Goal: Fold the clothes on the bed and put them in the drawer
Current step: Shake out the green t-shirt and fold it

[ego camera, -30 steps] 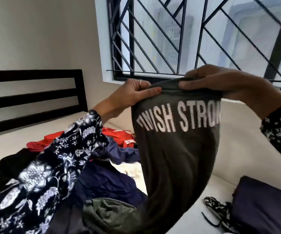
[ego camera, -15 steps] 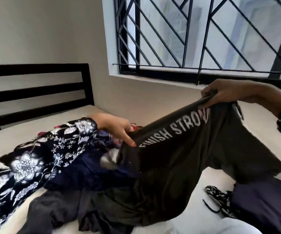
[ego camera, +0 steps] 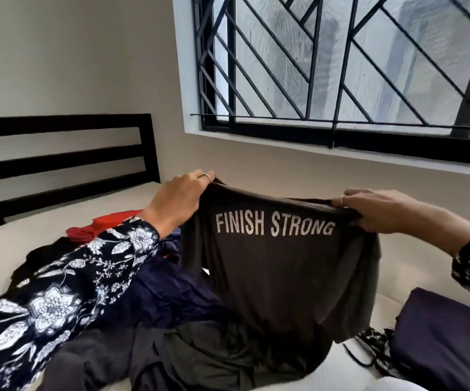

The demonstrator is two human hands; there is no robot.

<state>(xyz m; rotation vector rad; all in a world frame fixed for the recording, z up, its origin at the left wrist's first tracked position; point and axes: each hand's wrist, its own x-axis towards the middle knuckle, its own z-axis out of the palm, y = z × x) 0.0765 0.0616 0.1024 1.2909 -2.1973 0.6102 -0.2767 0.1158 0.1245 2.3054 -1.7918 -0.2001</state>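
While we hold the dark shirt point(ego camera: 270, 277) up over the bed point(ego camera: 45, 221), our left hand point(ego camera: 177, 201) pinches one top corner and our right hand point(ego camera: 374, 210) pinches the other, so the words FINISH STRONG face us. The bottom of the shirt hangs down onto the pile of clothes point(ego camera: 149, 306) below it. That could be trouble: if we lay it down there, it may bunch up on the navy cloth and fold crooked. A corner could also slip out, because each hand holds only the thin top edge. A moment ago the shirt was tilted, with our left hand low by the pile and our right hand high; now both hands are level and the top is pulled straight. We think the dark purple cloth point(ego camera: 448, 342) at the right is already folded, but we see only part of it.
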